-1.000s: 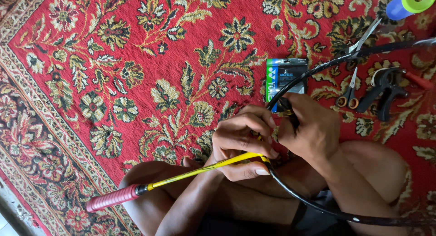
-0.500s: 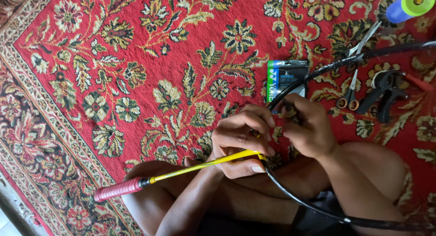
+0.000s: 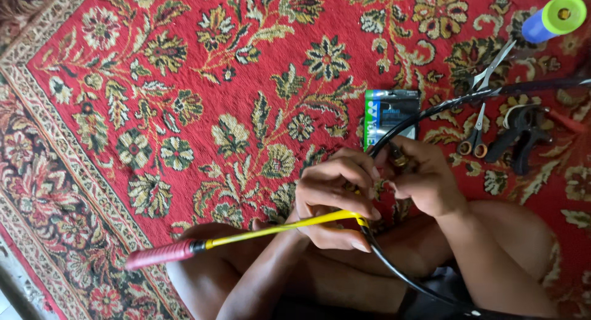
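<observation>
Two bare hands work at the throat of a badminton racket (image 3: 320, 222) above a red floral carpet (image 3: 184, 110).

The left hand (image 3: 335, 194) wraps the yellow shaft where it meets the black frame, its red grip pointing lower left; the right hand (image 3: 425, 181) pinches a small tool (image 3: 399, 157) against the frame, fingers of both hands close together. On the carpet beyond lie a green-and-black packet (image 3: 389, 113), scissors (image 3: 477, 135), a black plier-like tool (image 3: 523, 135) and a blue spool with a green end (image 3: 553, 18).

surface: red floral carpet (image 3: 184, 80) on the floor
upper right: blue spool with green end (image 3: 550, 19)
right: scissors (image 3: 481, 104), black pliers (image 3: 523, 132)
centre: green-and-black packet (image 3: 390, 112)
</observation>
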